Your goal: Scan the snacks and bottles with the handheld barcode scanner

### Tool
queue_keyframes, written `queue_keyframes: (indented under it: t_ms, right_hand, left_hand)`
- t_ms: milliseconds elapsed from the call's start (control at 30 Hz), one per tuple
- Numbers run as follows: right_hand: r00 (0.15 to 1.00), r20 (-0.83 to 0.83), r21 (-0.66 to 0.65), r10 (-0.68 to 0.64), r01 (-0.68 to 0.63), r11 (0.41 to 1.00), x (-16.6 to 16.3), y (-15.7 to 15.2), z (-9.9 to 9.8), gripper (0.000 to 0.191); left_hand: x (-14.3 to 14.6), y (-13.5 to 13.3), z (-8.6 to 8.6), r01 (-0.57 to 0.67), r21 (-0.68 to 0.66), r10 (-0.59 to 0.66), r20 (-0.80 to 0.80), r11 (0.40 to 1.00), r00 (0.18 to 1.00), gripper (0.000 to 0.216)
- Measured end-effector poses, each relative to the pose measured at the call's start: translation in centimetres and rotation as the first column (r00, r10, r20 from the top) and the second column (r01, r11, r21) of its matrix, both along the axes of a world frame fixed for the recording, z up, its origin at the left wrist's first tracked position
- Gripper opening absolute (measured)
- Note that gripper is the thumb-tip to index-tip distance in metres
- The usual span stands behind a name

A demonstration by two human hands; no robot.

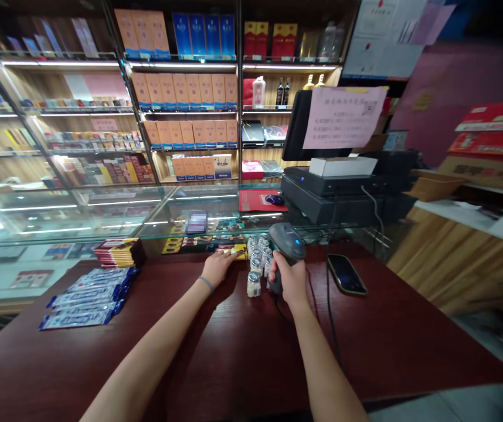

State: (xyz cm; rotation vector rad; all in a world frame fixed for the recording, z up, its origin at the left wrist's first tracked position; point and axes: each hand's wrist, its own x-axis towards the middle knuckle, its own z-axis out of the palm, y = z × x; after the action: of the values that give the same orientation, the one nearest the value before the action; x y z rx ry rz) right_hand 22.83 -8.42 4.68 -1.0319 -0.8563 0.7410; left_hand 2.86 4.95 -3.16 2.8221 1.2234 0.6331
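Observation:
My right hand is wrapped round the handle of a dark grey barcode scanner with a blue light on its head. Just left of the scanner stands a cluster of small clear bottles with silvery caps, partly hidden behind it. My left hand, with a thin band at the wrist, rests at the counter's back edge, fingers closed on a small yellow packet. Dark and yellow packets lie along the glass beyond that hand. The scanner's cable drops beneath my right hand.
Blue-and-white sachets and a stack of dark red and yellow packs occupy the left of the brown counter. A phone lies right, near a black cable. Behind are a glass case, a mouse, and a monitor.

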Motion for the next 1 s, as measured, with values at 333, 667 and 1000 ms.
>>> queue_keyframes:
  t_ms: [333, 667, 1000]
  right_hand:
    - [0.999, 0.012, -0.037, 0.042, -0.041, 0.998, -0.4, -0.4, 0.2, 0.043]
    - [0.999, 0.017, -0.043, 0.05, -0.049, 0.998, -0.7, -0.2, 0.1, 0.047]
    - [0.995, 0.079, -0.041, 0.054, -0.05, 0.998, -1.8, -0.1, -0.9, 0.048]
  left_hand:
    - [2.0, 1.6, -1.1, -0.043, 0.009, 0.042, 0.024, 0.999, 0.999, 0.045]
    - [2.5, 1.4, -1.5, -0.06, 0.066, 0.063, -0.035, 0.996, 0.997, 0.041]
    - [-3.0, 0.4, 1.3, 0.041, 0.102, -0.058, 0.169, 0.994, 0.984, 0.056]
